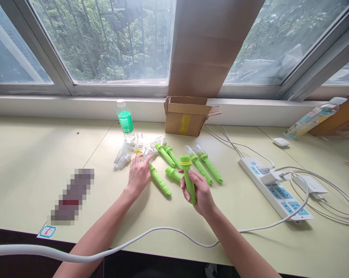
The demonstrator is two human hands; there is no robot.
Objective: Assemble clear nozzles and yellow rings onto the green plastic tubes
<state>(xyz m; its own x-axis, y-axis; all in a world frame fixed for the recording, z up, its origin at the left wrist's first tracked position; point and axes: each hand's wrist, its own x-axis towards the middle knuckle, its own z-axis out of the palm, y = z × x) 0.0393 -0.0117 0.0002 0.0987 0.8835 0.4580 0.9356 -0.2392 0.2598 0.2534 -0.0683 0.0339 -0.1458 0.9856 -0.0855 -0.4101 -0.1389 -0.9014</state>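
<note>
My right hand (201, 192) is closed round a green plastic handle (188, 173) with a threaded top and a yellow ring, held upright above the table. My left hand (139, 173) reaches forward and pinches a clear plastic cap (147, 153) lying on the table. Several more green handles (160, 182) lie between and beyond my hands, some with clear caps fitted (209, 165). Loose clear caps (121, 158) lie to the left of them.
A water bottle with a green label (125, 121) and an open cardboard box (186, 115) stand by the window sill. A white power strip (275, 188) with cables lies at the right. A white cable (151, 233) crosses the table's front edge. A blurred patch (72, 195) sits at the left.
</note>
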